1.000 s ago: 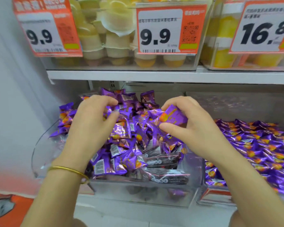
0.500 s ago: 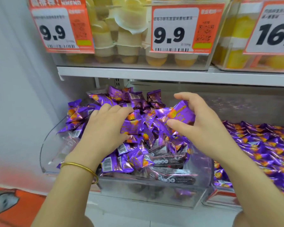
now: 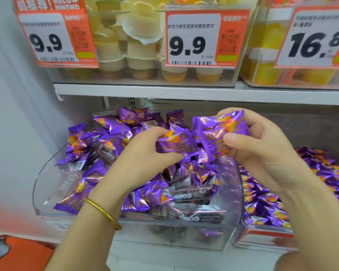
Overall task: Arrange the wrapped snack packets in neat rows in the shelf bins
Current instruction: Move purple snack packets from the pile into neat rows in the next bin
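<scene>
Our left hand (image 3: 145, 153) pinches one purple snack packet (image 3: 174, 142); our right hand (image 3: 262, 145) grips another packet (image 3: 217, 132) above the clear bin (image 3: 229, 227). They look light, crinkly and slippery, so we judge the puffed middle the safest hold, not the crimped ends.

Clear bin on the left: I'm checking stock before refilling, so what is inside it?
A loose heap of purple packets, with a few dark wrappers near the front wall of the clear bin. Its floor and lower layers are hidden under the heap.

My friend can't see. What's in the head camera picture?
The left hand holds a purple snack packet, the right hand a second packet, above a clear bin heaped with more. A gold bangle circles the left wrist. Jelly cups sit above, behind orange 9.9 price tags.
</scene>
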Motion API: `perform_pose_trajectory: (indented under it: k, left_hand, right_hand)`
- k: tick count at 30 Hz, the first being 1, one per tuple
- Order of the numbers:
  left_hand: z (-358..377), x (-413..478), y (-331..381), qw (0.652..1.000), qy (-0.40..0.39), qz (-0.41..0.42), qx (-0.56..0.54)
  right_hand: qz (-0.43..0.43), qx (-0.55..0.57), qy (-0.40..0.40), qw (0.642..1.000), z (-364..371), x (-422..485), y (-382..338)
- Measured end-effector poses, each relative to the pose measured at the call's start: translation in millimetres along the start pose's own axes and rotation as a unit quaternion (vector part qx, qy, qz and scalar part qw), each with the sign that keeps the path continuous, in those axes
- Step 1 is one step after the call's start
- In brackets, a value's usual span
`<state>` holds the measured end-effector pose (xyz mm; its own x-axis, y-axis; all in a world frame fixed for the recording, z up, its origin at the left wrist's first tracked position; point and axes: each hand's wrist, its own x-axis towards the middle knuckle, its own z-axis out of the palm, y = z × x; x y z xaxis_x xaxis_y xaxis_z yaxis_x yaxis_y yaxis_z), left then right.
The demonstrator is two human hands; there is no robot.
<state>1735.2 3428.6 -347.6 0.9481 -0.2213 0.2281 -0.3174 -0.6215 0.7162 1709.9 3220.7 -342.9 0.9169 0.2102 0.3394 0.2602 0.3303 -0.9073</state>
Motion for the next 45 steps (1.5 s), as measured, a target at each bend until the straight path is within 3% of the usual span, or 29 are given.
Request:
perform_pose_trajectory:
  k: [6, 10, 13, 20, 26, 33, 38, 42, 45]
  left_hand:
    - [18, 7, 11, 0.996, -0.031, -0.021, -0.078]
    - [30, 15, 12, 0.996, -0.006, -0.032, -0.078]
    - [41, 17, 21, 0.998, 0.006, 0.004, -0.055]
    - [60, 19, 41, 0.992, 0.014, 0.124, -0.027]
    - [72, 25, 39, 0.996, -0.002, 0.083, -0.04]
    - [82, 32, 33, 0.993, 0.064, 0.051, -0.082]
    - [87, 35, 33, 0.992, 0.079, 0.054, -0.088]
    - [90, 37, 33, 0.992, 0.082, 0.054, -0.078]
    - [90, 38, 32, 0.992, 0.082, 0.054, -0.076]
  right_hand:
    - [0.004, 0.04, -0.014, 0.999, -14, -6, -4]
    - [0.017, 0.059, -0.011, 0.998, -24, -11, -10]
    - [0.037, 0.016, -0.025, 0.999, -23, -14, -7]
    - [0.006, -0.076, 0.029, 0.997, -32, -15, -6]
    - [-0.024, -0.068, 0.113, 0.991, -61, -20, -12]
    - [0.103, -0.095, 0.289, 0.947, -113, -39, -12]
    - [0.196, -0.112, 0.238, 0.945, -115, -28, 5]
    - [0.22, -0.105, 0.185, 0.952, -99, -12, 23]
    - [0.222, -0.241, 0.208, 0.922, -95, -10, 39]
